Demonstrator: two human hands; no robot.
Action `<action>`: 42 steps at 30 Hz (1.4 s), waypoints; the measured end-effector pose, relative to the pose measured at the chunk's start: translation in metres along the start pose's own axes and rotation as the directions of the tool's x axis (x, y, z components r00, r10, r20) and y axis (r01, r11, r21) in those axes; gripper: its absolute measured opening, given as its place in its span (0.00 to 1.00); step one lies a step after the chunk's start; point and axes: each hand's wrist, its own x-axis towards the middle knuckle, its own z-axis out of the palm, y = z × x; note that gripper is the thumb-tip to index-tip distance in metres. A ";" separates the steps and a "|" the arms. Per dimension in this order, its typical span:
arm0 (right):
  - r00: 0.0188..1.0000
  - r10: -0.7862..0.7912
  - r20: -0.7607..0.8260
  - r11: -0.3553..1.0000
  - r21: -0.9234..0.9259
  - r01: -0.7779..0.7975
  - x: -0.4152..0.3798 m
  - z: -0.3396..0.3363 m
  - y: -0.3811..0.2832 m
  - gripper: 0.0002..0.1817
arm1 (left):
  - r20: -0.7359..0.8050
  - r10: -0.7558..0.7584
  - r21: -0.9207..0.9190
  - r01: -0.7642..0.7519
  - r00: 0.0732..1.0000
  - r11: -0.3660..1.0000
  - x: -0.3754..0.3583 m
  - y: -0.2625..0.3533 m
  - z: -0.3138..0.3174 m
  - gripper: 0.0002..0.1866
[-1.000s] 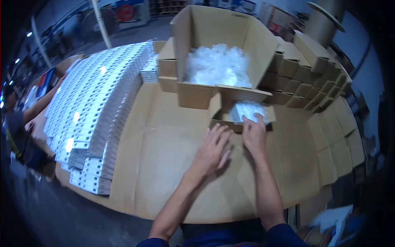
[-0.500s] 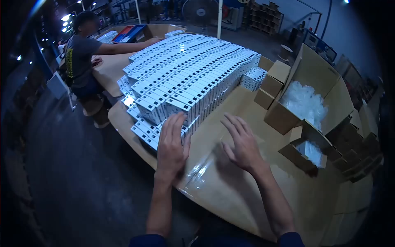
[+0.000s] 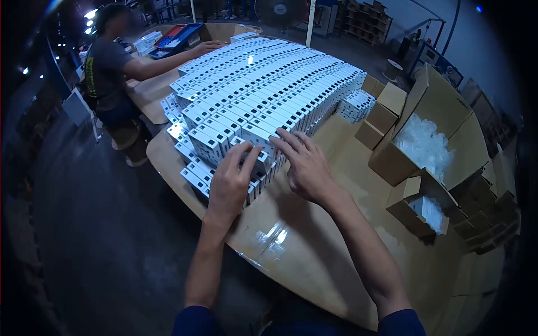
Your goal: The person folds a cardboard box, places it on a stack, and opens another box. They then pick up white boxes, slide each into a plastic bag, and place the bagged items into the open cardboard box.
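Rows of white boxes (image 3: 263,84) with small dark squares on them stand packed together in a large stack on the brown table (image 3: 314,235). My left hand (image 3: 228,182) is at the near front of the stack, its fingertips on the top edge of a white box (image 3: 261,159). To its right, my right hand (image 3: 305,165) reaches over the near right corner, fingers spread, with the fingertips at the boxes' ends. Part of the front boxes is hidden behind both hands.
A person (image 3: 109,67) at the left reaches across to the stack's far side. Beside that person lies a red and blue tray (image 3: 178,38). On the right are a large carton (image 3: 392,162) with clear plastic bags and a smaller open carton (image 3: 404,210).
Both hands have moved forward to the near boxes, my right hand also leftward onto the stack's corner. The view has shifted slightly.
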 end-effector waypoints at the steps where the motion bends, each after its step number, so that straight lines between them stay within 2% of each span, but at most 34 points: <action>1: 1.000 0.007 0.000 1.000 0.008 -0.007 0.001 0.000 -0.001 0.43 | -0.005 -0.015 -0.014 0.015 1.000 1.000 0.001 0.000 -0.001 0.23; 5: 1.000 0.019 -0.007 1.000 -0.009 -0.019 -0.002 0.006 -0.004 0.46 | -0.004 0.035 0.049 -0.034 0.999 0.998 0.002 -0.001 -0.012 0.15; 8: 0.999 0.037 -0.022 0.999 0.010 -0.037 -0.004 0.006 -0.006 0.48 | 0.034 0.103 0.138 -0.107 0.994 0.985 0.001 0.000 -0.018 0.15; 12: 0.998 0.056 -0.010 0.998 0.011 -0.056 -0.006 0.002 -0.014 0.53 | 0.057 0.110 0.107 -0.115 0.992 0.988 -0.005 0.001 -0.017 0.15; 16: 0.988 0.123 -0.096 0.981 0.160 -0.107 -0.025 -0.014 -0.017 0.55 | -0.006 0.094 0.092 -0.093 0.996 0.991 -0.013 0.025 -0.030 0.16; 17: 0.982 0.157 -0.106 0.960 0.250 -0.127 -0.035 -0.020 -0.019 0.48 | 0.006 0.079 0.050 -0.080 0.997 0.996 -0.019 0.033 -0.031 0.16; 18: 0.981 0.165 -0.101 0.925 0.361 -0.119 -0.049 -0.025 -0.019 0.46 | -0.029 0.086 0.012 -0.086 0.996 0.996 -0.022 0.044 -0.031 0.16; 20: 0.976 0.194 -0.099 0.823 0.558 -0.107 -0.082 -0.034 -0.021 0.43 | -0.034 0.090 -0.132 -0.094 0.995 0.987 -0.032 0.063 -0.023 0.15; 21: 0.963 0.269 0.033 0.678 0.704 -0.213 -0.099 -0.042 -0.021 0.41 | -0.036 0.082 -0.206 -0.088 0.996 0.975 -0.036 0.076 -0.017 0.16; 23: 0.895 0.333 0.296 0.281 0.875 -0.394 -0.131 -0.058 -0.023 0.38 | -0.023 0.106 -0.337 -0.108 0.994 0.935 -0.035 0.101 -0.009 0.16; 26: 0.869 0.311 0.385 -0.077 0.922 -0.381 -0.177 -0.061 -0.006 0.36 | 0.013 0.192 -0.424 -0.169 0.981 0.890 -0.031 0.139 0.011 0.18; 30: 0.824 0.499 0.268 -0.185 0.962 -0.201 -0.214 -0.081 0.012 0.26 | 0.095 0.243 -0.583 -0.144 0.966 0.800 -0.012 0.192 0.032 0.17; 31: 0.779 0.560 0.284 -0.250 0.954 -0.168 -0.221 -0.089 0.016 0.19 | 0.124 0.311 -0.620 -0.170 0.942 0.766 -0.002 0.200 0.038 0.18; 34: 0.761 0.632 0.149 -0.052 0.987 -0.151 -0.249 -0.107 0.047 0.15 | 0.209 0.330 -0.751 -0.065 0.920 0.657 0.039 0.226 0.048 0.16; 35: 0.727 0.655 0.204 -0.179 0.977 -0.113 -0.253 -0.121 0.052 0.13 | 0.158 0.365 -0.770 -0.117 0.917 0.627 0.060 0.228 0.061 0.14; 37: 0.694 0.715 0.085 0.046 0.985 -0.168 -0.259 -0.144 0.074 0.13 | 0.154 0.354 -0.725 -0.138 0.922 0.675 0.104 0.242 0.088 0.11; 38: 0.687 0.726 0.022 0.156 0.968 -0.195 -0.259 -0.159 0.085 0.12 | 0.110 0.371 -0.697 -0.194 0.922 0.690 0.128 0.248 0.111 0.11; 40: 0.623 0.772 -0.126 0.277 0.949 -0.151 -0.254 -0.182 0.106 0.12 | 0.060 0.417 -0.638 -0.287 0.907 0.715 0.174 0.261 0.161 0.10; 42: 0.590 0.791 -0.163 0.387 0.880 -0.276 -0.249 -0.207 0.130 0.12 | 0.062 0.462 -0.593 -0.340 0.885 0.730 0.216 0.277 0.215 0.10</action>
